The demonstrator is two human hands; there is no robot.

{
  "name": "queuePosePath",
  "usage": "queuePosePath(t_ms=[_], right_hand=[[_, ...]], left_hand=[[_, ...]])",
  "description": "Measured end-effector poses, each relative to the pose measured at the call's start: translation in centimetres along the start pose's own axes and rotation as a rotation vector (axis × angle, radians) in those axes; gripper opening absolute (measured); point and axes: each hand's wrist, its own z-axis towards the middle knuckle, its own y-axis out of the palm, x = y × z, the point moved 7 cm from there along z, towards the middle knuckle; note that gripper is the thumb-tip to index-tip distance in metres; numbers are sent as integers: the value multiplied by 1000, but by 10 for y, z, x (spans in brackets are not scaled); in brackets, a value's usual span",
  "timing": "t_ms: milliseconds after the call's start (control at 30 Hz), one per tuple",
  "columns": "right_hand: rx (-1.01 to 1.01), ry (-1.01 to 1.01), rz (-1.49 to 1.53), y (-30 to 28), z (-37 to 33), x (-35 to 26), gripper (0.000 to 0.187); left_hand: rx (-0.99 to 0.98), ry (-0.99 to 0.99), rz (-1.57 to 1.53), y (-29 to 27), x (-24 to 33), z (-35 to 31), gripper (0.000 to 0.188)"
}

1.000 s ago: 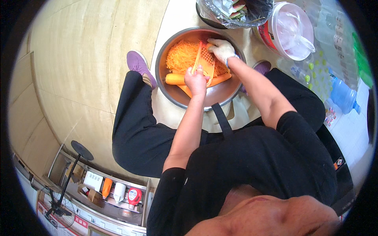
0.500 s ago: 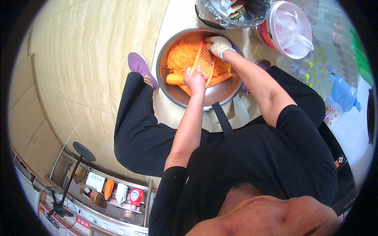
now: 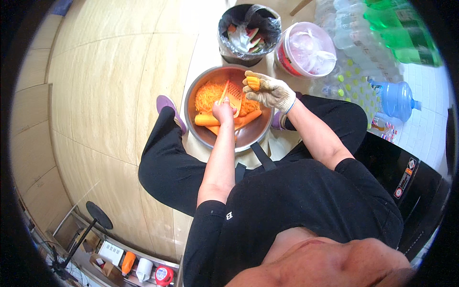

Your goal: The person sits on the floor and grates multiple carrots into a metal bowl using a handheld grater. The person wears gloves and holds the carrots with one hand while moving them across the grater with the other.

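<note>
Between my knees stands a steel bowl holding a heap of shredded carrot. Whole carrots lie in its near part. My bare left hand is closed around the handle of an orange grater, which rests slanted in the bowl over the shreds. My right hand, in a white knit glove, is raised over the bowl's right rim. Its fingers hold a short carrot stub with a ridged cut surface, apart from the grater.
Beyond the bowl stands a lined bin with scraps in it. A white bucket with a plastic bag is beside it. Packs of bottles and a blue water jug stand to the right. A shelf unit is at lower left.
My right hand has lifted off the grater and moved back to the right, showing the carrot stub. My left hand keeps hold of the grater. The view has shifted.
</note>
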Motion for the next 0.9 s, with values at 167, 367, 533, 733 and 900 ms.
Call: queuePosePath(t_ms=[167,367,533,733,900], right_hand=[[37,-80,-187,42,-36,-13,55],[245,-139,-812,101,-95,-25,59],[128,-222,-857,152,-121,-22,59],[20,-254,-801,164,-108,-11,57],[57,-286,-606,153,-82,2,54]], left_hand=[[-72,-30,-55,5,-16,-6,21],[-134,25,61,3,-11,-12,21],[-156,27,26,-5,0,-27,15],[-167,-25,-43,-12,3,-40,11],[-183,-60,19,-20,-8,-37,9]])
